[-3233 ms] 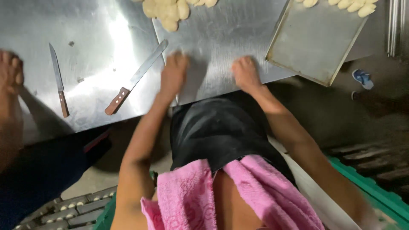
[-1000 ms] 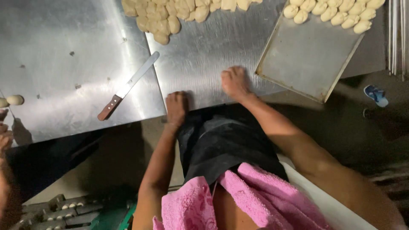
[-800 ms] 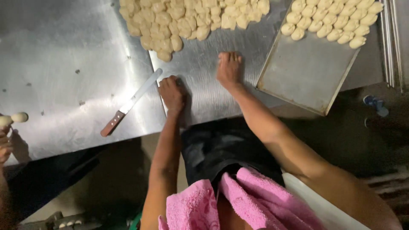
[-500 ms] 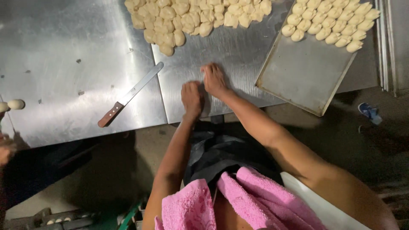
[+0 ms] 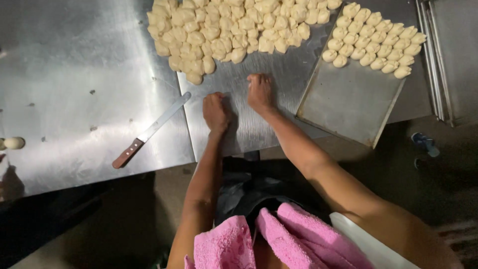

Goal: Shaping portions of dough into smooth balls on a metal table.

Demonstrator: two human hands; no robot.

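Observation:
My left hand rests curled on the steel table, knuckles up. Whether it covers anything cannot be seen. My right hand lies a little farther in, fingers bent down on the metal, just below a big heap of pale dough pieces. A metal baking tray sits to the right of my right hand, with rows of shaped dough pieces at its far end. A long knife with a wooden handle lies to the left of my left hand.
A single dough ball sits at the far left table edge. Stacked trays stand at the right. A pink towel hangs over my chest. A blue sandal lies on the floor.
Both hands have slid farther onto the table toward the dough heap and now sit close together. The view has shifted up, showing more of the heap and tray.

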